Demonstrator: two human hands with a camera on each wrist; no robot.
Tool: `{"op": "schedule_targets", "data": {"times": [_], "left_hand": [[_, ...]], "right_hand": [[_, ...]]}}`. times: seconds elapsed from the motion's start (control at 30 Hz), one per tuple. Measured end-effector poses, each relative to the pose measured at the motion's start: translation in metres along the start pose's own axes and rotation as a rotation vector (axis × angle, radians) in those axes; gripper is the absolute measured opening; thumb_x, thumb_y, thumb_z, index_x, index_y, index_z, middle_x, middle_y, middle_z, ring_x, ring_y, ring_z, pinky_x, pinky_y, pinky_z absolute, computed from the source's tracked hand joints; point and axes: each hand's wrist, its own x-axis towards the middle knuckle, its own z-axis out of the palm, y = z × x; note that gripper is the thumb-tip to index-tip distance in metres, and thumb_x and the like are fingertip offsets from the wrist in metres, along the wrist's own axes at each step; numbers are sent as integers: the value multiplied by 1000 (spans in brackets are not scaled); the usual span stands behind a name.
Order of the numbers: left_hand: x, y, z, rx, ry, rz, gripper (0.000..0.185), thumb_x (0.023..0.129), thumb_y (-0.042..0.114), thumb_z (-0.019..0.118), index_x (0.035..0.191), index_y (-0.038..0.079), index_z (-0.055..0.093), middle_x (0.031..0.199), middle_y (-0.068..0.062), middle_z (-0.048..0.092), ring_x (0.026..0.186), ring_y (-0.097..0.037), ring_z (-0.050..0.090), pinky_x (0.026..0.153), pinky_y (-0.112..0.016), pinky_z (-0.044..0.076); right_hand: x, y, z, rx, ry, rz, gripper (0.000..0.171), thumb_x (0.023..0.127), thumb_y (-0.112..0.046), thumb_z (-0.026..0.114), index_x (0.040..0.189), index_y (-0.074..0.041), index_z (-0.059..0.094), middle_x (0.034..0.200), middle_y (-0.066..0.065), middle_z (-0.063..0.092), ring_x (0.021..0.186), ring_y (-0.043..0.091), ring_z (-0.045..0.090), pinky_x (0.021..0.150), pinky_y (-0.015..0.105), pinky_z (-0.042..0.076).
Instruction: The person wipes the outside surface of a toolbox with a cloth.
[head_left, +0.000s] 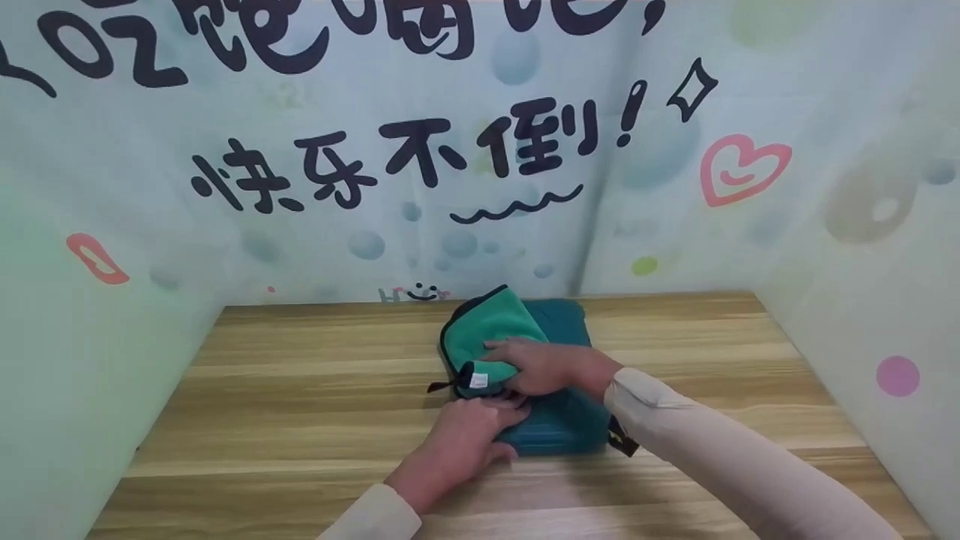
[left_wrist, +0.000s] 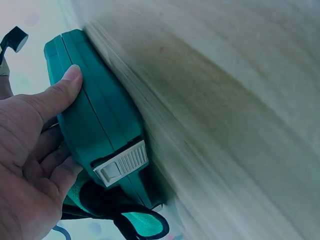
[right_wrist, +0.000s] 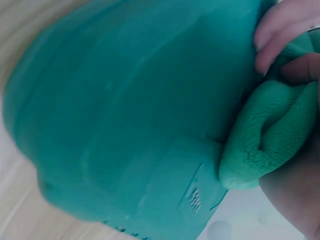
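Note:
A dark teal plastic case (head_left: pixel 566 420) lies flat on the wooden table (head_left: pixel 300 390). A green microfibre cloth (head_left: pixel 487 322) with a dark border is draped over its far left part. My right hand (head_left: pixel 525 364) lies on the cloth; in the right wrist view its fingers (right_wrist: pixel 277 37) bunch the cloth (right_wrist: pixel 270 130) against the case (right_wrist: pixel 125 125). My left hand (head_left: pixel 484 424) grips the case's near left edge. In the left wrist view its thumb (left_wrist: pixel 62 92) lies on the case (left_wrist: pixel 95 115) just above a white latch (left_wrist: pixel 122 164).
Printed paper walls (head_left: pixel 480 150) close in the table at the back and on both sides. Bare wood extends left, right and in front of the case. A dark strap (head_left: pixel 624 441) sticks out under my right sleeve.

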Motion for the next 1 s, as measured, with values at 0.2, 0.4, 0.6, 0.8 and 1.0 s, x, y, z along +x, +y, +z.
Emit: {"op": "schedule_targets", "data": {"times": [0.2, 0.4, 0.6, 0.8, 1.0], "left_hand": [[3, 0, -7, 0, -46, -13, 56, 92, 35, 77, 144, 20, 61, 147, 3, 54, 131, -17, 53, 99, -41, 49], [6, 1, -9, -22, -63, 3, 53, 94, 34, 75, 143, 17, 62, 148, 1, 52, 133, -16, 50, 102, -41, 46], [5, 3, -7, -71, -92, -23, 54, 95, 34, 74, 144, 17, 60, 149, 1, 51, 136, -18, 48, 105, -45, 43], [4, 3, -11, -100, -103, -48, 54, 95, 34, 73, 145, 19, 59, 150, 1, 50, 138, -18, 45, 106, -48, 42], [1, -1, -14, -183, -123, -67, 56, 95, 28, 74, 148, 19, 56, 153, 3, 46, 141, -17, 41, 107, -44, 40]], "right_hand": [[5, 14, 0, -2, 42, -24, 55, 102, -11, 54, 155, -21, 46, 164, 2, 30, 151, 21, 18, 118, 49, 19], [0, 44, -5, -58, 164, -64, 59, 100, -12, 52, 157, -9, 38, 164, 8, 29, 152, 31, 15, 118, 54, 15], [-15, 76, -12, -63, 313, 39, 58, 100, -11, 51, 156, -3, 38, 162, 15, 31, 150, 37, 19, 117, 56, 16], [-24, 91, -17, -28, 415, 116, 53, 104, -13, 48, 155, 0, 39, 160, 19, 32, 148, 44, 20, 117, 58, 16], [-24, 94, -13, -36, 438, 152, 53, 104, -15, 50, 155, -1, 39, 161, 19, 32, 149, 44, 17, 116, 60, 16]]}}
